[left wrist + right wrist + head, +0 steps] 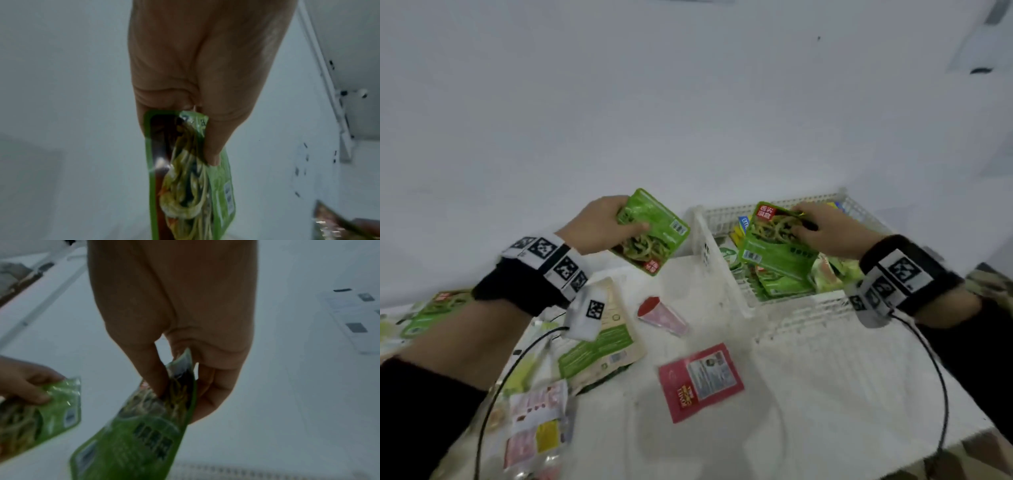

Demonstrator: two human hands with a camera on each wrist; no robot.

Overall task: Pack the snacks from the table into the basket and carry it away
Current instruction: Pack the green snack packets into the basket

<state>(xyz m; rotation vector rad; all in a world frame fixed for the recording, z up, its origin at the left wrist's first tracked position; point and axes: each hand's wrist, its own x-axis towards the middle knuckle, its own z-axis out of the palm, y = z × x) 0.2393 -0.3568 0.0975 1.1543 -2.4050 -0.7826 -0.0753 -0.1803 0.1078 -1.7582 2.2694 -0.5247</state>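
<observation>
Both green packets (654,233) between pinching fingers (635,226).

Place: a bare indoor recording or test room, not clearly a home or a shop.
Walls: plain white wall (688,85) fills the upper half of the head view, with no furnishings.
Surface: a white table (808,377) in the lower half, strewn with snack packets.
Recording gear: wristbands (904,274) with black-and-white square markers and cables on both wrists, at mid-left and mid-right.
Wall fittings: a white conduit (327,84) at the right of the left wrist view.
</observation>
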